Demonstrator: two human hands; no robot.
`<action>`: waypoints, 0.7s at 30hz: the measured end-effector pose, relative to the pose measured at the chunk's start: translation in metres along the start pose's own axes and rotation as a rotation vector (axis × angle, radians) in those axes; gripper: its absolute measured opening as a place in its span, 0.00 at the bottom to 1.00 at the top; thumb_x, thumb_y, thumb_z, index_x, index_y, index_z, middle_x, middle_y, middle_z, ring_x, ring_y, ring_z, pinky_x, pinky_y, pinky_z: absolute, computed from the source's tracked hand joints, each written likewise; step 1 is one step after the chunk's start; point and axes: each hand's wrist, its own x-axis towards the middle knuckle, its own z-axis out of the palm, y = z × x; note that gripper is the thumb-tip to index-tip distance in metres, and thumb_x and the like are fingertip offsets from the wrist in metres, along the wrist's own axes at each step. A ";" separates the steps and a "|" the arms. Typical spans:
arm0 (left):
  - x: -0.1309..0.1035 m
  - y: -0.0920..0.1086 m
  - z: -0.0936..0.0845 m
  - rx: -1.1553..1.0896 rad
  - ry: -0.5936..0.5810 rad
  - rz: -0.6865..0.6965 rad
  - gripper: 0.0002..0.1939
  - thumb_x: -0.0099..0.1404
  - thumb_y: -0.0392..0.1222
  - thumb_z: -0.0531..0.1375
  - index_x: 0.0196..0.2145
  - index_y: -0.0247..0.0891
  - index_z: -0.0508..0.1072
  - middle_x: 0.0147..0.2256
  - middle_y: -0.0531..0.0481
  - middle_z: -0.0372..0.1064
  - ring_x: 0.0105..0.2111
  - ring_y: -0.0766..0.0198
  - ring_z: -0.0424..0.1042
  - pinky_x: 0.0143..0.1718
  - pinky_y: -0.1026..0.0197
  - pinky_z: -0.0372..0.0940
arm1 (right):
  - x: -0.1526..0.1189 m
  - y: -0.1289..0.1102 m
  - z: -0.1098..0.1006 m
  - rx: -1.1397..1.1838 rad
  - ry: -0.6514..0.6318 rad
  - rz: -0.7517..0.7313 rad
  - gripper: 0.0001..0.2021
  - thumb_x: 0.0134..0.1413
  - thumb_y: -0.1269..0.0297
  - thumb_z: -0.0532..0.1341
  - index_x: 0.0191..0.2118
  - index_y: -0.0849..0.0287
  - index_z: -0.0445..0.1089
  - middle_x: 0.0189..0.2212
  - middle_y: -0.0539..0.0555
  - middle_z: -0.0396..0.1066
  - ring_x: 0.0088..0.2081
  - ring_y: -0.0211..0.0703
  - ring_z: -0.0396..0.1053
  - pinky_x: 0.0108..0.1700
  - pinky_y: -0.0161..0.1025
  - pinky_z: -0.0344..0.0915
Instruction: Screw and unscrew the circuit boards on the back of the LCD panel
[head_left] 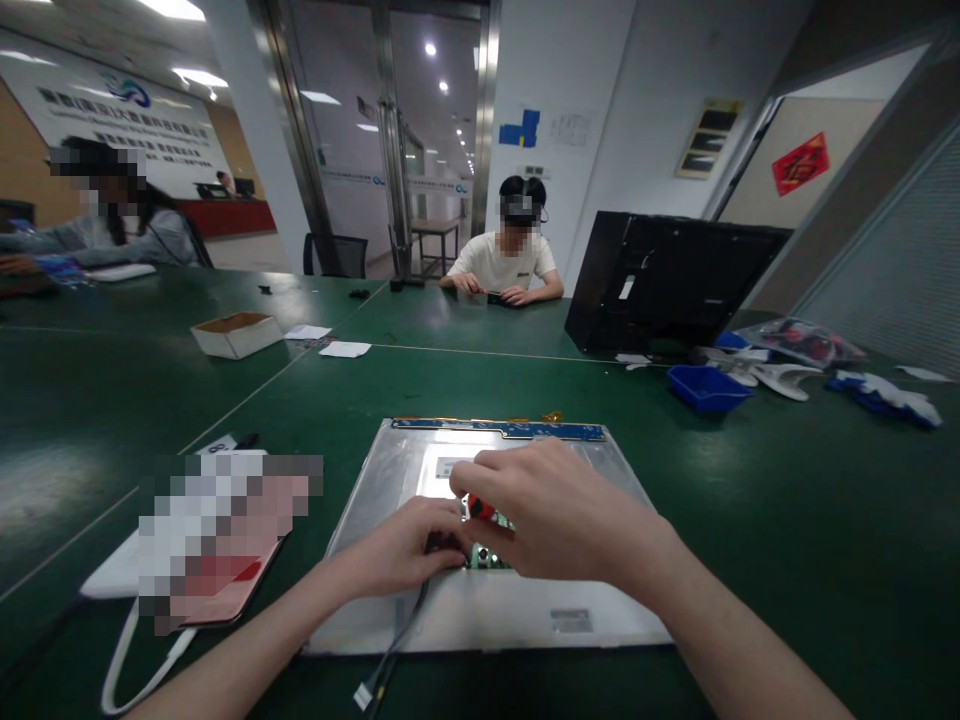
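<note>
A flat silver panel [360,610] lies in front of me, with a blue circuit strip [555,431] along its far edge. Near its middle is a green circuit board [489,556], partly covered by my hands. My right hand [536,505] is closed around a red and black screwdriver handle [480,507] above the board; its tip is hidden. My left hand [416,545] rests at the board's left side, fingers bent together, and what they hold, if anything, is hidden. A dark cable [405,630] with a white connector runs from under it past the near edge.
Left of the panel lie a phone [225,590] and a white device with a white cable. Farther off are an open box [236,335], a black monitor [667,280], a blue tray [709,388] and gloves. One person sits opposite, another at far left.
</note>
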 end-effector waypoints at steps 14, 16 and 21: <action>0.000 0.003 0.000 -0.041 0.001 -0.027 0.03 0.61 0.33 0.60 0.33 0.37 0.75 0.35 0.50 0.71 0.36 0.62 0.69 0.36 0.63 0.63 | -0.004 0.001 -0.005 0.063 -0.055 -0.022 0.04 0.55 0.67 0.55 0.37 0.58 0.62 0.31 0.50 0.70 0.27 0.36 0.61 0.25 0.36 0.44; 0.000 0.002 0.000 -0.044 0.006 -0.012 0.03 0.61 0.33 0.60 0.32 0.37 0.74 0.34 0.50 0.71 0.36 0.62 0.69 0.35 0.64 0.63 | -0.002 0.001 -0.003 0.044 -0.036 -0.012 0.03 0.57 0.66 0.55 0.37 0.57 0.62 0.30 0.50 0.71 0.27 0.36 0.61 0.26 0.36 0.44; 0.000 0.000 0.001 -0.041 -0.010 0.006 0.04 0.62 0.33 0.59 0.34 0.37 0.74 0.34 0.52 0.71 0.34 0.63 0.69 0.34 0.64 0.62 | -0.001 0.002 0.000 0.007 -0.002 -0.004 0.06 0.58 0.63 0.56 0.32 0.57 0.61 0.27 0.49 0.70 0.26 0.36 0.60 0.25 0.37 0.43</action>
